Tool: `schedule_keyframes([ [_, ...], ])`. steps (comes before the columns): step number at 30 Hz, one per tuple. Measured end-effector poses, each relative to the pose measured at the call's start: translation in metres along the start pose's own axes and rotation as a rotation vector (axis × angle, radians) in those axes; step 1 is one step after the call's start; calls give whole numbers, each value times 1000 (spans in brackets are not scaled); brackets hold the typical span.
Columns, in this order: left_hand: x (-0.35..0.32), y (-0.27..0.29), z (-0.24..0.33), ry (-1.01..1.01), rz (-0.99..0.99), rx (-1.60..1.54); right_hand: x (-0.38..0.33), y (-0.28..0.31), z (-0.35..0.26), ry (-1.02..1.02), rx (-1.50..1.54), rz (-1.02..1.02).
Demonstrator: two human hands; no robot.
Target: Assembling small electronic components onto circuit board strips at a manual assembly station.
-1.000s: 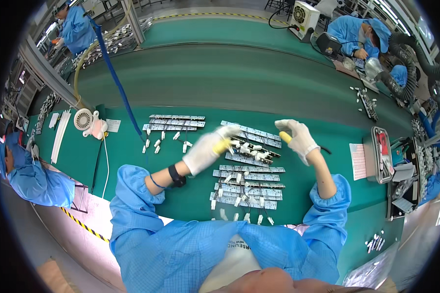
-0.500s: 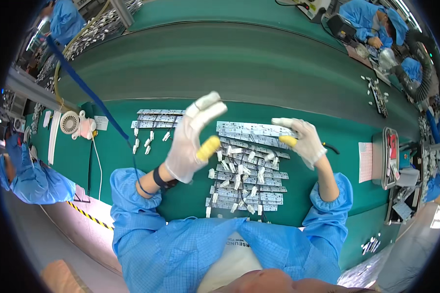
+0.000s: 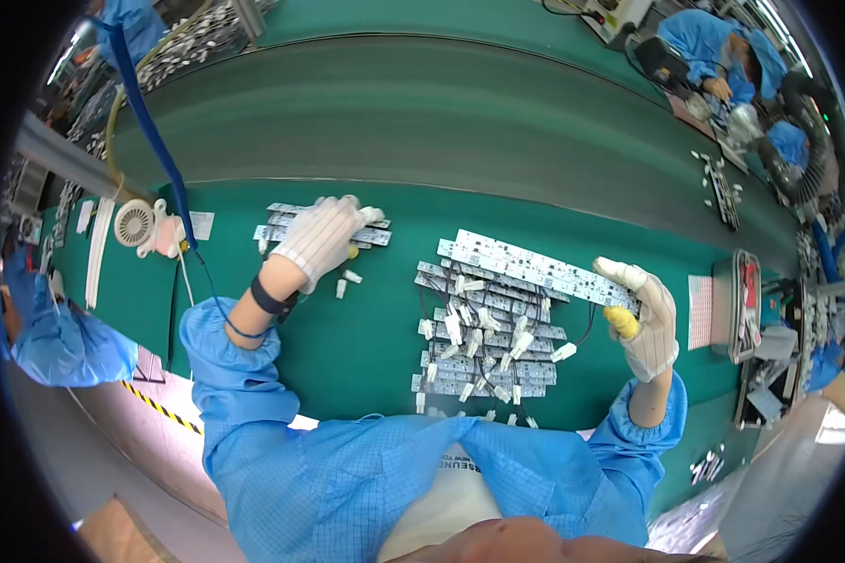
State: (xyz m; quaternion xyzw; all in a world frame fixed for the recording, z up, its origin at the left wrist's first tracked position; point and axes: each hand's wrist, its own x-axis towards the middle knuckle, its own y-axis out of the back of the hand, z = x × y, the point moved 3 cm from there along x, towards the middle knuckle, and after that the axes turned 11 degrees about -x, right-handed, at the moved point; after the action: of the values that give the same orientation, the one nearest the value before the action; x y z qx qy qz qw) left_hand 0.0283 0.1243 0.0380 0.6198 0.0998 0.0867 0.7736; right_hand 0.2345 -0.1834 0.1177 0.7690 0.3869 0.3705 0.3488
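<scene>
My right hand (image 3: 646, 324), in a white glove with a yellow thumb cover, pinches the right end of a long, pale circuit board strip (image 3: 535, 263). The strip slants over a stack of similar strips (image 3: 488, 383) with black wires and white connectors. One white connector (image 3: 563, 353) hangs on a wire near my right hand. Farther left, my left hand (image 3: 321, 236), gloved alike, is closed over a smaller pile of strips (image 3: 371, 236). Its fingers bend over the pile and its thumb is beneath; the exact grip is partly hidden. Loose white connectors (image 3: 345, 283) lie beside it.
A blue cord (image 3: 150, 122) hangs at the left and a thin cable runs to my left wrist. A small fan (image 3: 135, 223) stands at the table's left. Metal boxes (image 3: 744, 305) stand on the right. Beyond the green table lies a dark belt (image 3: 422, 122); co-workers sit around.
My left hand has moved left and down onto the left pile. My right hand has moved right and slightly down, drawing the top strip rightward at a slant.
</scene>
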Motion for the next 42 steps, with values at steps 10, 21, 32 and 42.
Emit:
schedule_keyframes([
  [10, -17, 33, 86, -248, 215, -1356, 18, -10, -17, 130, -28, 46],
  [21, -20, 36, 91, -196, 477, -819, 16, -15, 12, -229, 1071, 75],
  [32, -12, 39, 85, -303, 487, -763, 5, -7, 18, -323, 745, -10],
  [42, -8, 43, 80, -275, 458, -752, 3, -5, 18, -292, 805, -21],
])
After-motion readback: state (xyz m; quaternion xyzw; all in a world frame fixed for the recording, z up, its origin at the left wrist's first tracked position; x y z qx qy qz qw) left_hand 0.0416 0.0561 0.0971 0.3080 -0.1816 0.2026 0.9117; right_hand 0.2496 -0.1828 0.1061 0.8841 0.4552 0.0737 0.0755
